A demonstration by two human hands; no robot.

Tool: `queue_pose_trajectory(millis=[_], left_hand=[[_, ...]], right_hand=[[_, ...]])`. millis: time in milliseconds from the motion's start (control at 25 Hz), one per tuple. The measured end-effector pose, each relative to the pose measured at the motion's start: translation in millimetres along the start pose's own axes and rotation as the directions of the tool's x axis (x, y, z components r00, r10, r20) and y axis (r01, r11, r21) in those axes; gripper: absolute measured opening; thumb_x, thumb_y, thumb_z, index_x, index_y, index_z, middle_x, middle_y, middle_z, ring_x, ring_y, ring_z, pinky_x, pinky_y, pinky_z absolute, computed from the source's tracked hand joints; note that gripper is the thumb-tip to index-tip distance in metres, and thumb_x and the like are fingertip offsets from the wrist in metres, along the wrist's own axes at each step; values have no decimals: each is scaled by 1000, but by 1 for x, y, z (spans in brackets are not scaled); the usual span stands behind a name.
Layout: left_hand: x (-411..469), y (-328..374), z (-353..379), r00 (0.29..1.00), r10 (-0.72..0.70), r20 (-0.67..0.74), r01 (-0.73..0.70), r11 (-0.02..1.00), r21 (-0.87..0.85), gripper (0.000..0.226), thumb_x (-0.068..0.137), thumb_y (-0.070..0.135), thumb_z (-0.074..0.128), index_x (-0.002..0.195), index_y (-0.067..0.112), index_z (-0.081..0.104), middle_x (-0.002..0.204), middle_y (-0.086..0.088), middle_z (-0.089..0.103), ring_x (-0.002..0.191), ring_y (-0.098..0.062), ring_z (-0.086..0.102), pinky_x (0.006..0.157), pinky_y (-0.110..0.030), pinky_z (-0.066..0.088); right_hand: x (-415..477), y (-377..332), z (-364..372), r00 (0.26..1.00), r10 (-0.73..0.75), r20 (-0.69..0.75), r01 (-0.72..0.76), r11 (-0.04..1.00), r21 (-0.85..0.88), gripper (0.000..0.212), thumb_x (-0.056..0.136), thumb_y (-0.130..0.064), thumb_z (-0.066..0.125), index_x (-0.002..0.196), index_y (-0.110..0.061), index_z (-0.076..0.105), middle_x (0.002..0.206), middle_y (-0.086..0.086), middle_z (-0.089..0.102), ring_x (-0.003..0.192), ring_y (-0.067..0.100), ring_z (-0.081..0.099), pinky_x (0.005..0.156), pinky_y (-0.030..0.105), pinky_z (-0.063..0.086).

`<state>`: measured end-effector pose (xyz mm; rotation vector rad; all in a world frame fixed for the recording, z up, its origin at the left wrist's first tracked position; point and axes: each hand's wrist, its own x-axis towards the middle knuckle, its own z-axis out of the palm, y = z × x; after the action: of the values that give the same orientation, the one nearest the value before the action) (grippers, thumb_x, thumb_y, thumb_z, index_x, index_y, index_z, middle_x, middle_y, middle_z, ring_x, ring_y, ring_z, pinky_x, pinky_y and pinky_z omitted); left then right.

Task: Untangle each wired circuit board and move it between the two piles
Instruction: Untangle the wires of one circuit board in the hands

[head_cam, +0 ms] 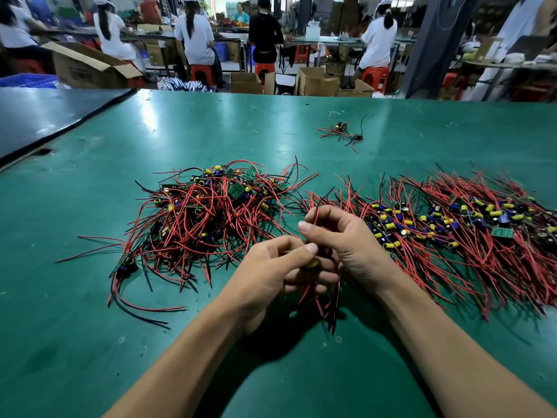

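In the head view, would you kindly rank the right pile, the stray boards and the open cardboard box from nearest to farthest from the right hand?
1. The right pile, directly beside the right hand, on its right.
2. The stray boards, farther up the table, roughly straight ahead.
3. The cardboard box, beyond the table's far edge, far left.

Green table [90, 342] with left pile [208, 212], right pile [452, 224], stray boards [342, 132], rubber band [254, 132].

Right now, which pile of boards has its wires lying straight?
The right pile: its wires fan out side by side, while the left pile is a tangled heap.
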<state>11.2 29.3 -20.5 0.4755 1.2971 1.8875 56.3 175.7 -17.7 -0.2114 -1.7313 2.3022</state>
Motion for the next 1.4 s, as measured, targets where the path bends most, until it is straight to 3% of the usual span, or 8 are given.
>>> queue_pose_trajectory(millis=[200,480,640,720,800,880,1160,1400], left_hand=[[1,2,-4,997,11,-78,-1,992,125,25,93,3,57,76,10,74,81,-23,72,65,-27,72,60,-31,60],[1,3,-3,1000,-17,-17,18,999,40,20,93,8,55,86,8,73,71,-18,67,52,-25,61,54,-29,51],[1,4,-4,998,-48,-26,50,998,49,26,94,8,55,75,7,72,67,-16,64,50,-24,58,55,-28,47],[0,4,-5,998,-49,-32,52,994,95,23,94,7,55,77,5,70,66,-16,64,49,-25,58,52,-27,47],[-1,1,-4,999,-47,-5,47,987,152,19,94,6,54,81,1,68,66,-17,64,48,-24,59,50,-26,48],[-1,-2,-1,999,-40,13,37,978,208,17,94,5,54,83,-2,67,67,-18,64,47,-24,59,50,-27,47],[2,-2,-2,998,2,-59,12,972,234,21,95,15,58,83,12,74,70,-15,70,45,-22,61,46,-25,46],[4,-7,-10,991,50,-125,-19,972,236,16,91,2,61,84,-8,70,74,-21,71,59,-27,66,60,-32,56]], right_hand=[[-1,2,-4,996,68,62,-64,996,-63,21,72,-20,85,77,-19,65,72,1,61,62,13,58,53,25,53],[-6,5,-2,933,260,248,-253,966,-60,48,87,-50,74,120,-14,72,60,13,55,45,21,55,50,28,54],[-4,3,-2,983,127,130,-105,981,-160,35,84,-46,77,104,-17,79,80,24,68,58,25,65,54,30,56],[-2,1,-6,999,-28,36,38,946,-321,27,84,-44,73,86,-18,82,93,0,78,73,6,70,62,17,53],[2,-2,-12,987,-151,-51,106,860,-500,26,95,-37,66,90,-16,80,66,-24,69,62,-11,61,56,4,41],[6,-1,-20,974,-188,-129,75,798,-598,30,101,-36,58,95,-15,78,46,-18,51,45,-5,49,49,7,36],[8,1,-6,993,43,-109,-66,975,-214,53,101,-50,48,92,-6,76,59,0,45,38,8,33,38,19,27],[2,10,2,981,173,86,-133,929,-344,34,96,-36,66,100,-3,73,61,5,62,45,11,52,47,23,50]])
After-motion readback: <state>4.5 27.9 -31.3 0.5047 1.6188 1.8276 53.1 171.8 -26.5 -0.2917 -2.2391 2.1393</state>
